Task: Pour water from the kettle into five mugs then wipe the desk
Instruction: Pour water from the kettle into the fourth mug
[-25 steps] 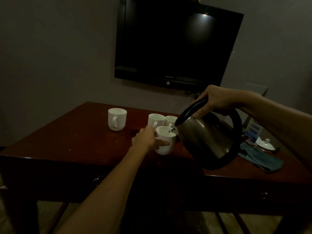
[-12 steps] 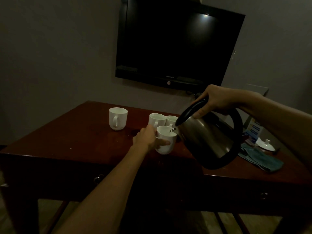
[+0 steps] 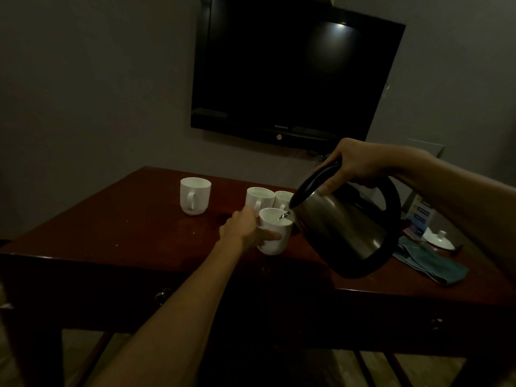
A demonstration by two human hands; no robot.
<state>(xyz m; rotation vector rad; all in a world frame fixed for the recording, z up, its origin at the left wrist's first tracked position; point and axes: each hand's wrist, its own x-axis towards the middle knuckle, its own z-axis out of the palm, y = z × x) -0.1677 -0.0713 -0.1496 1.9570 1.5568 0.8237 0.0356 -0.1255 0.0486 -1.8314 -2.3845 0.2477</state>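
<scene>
From my feed both forearms are bare, no sleeves, left hand (image 3: 245, 230) and right hand (image 3: 351, 163) ungloved, no rings or watch showing.

The room is dim and underexposed, colours muddy. One soft glare spot sits on the dark screen (image 3: 339, 27), high above the fingers (image 3: 329, 187). White mugs (image 3: 275, 230) are the brightest things. Below the worktop (image 3: 125, 233) everything sinks into shadow; straight edges bow toward the frame's borders.

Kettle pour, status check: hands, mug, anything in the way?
Right hand grips tilted kettle, spout over mug. Left hand holds that mug on desk. Nothing in the way; three other mugs behind.
</scene>
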